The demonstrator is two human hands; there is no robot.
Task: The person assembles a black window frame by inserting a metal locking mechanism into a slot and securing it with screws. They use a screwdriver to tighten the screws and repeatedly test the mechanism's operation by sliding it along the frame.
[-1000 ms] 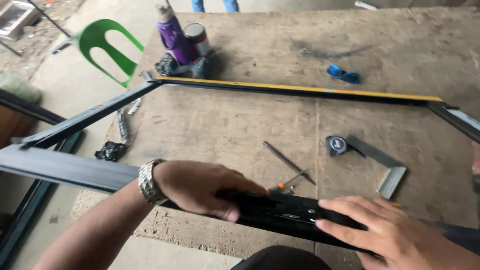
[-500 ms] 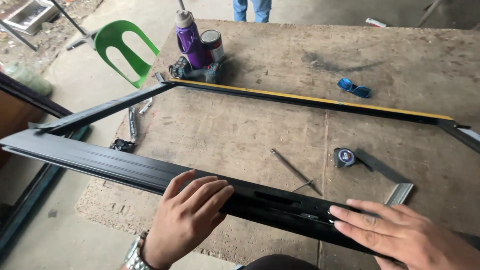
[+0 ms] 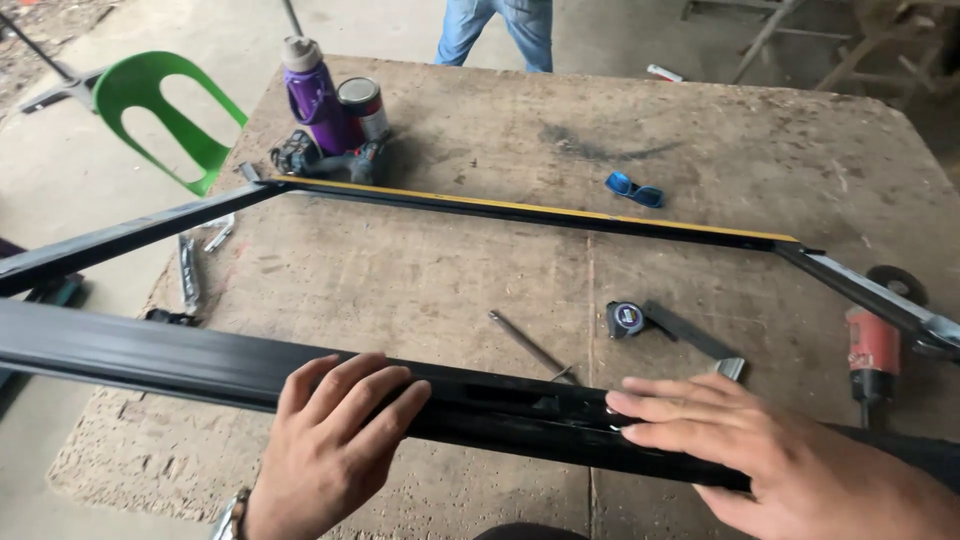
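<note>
Left hand [image 3: 335, 440] flat, fingers spread, pressing on the black metal bar [image 3: 180, 360] lying along the near edge of the worktop [image 3: 480, 270]. Right hand [image 3: 770, 460] likewise flat on the same bar, nearer the right corner, gripping nothing. Beyond the bar, mid-worktop: a thin rod [image 3: 527, 343], a tape measure [image 3: 627, 318], a metal square [image 3: 695, 338]. At the far left corner, a purple bottle [image 3: 312, 95], a can [image 3: 362, 106] and a cordless drill [image 3: 325, 160]. At the right edge, a red grinder [image 3: 873, 345].
</note>
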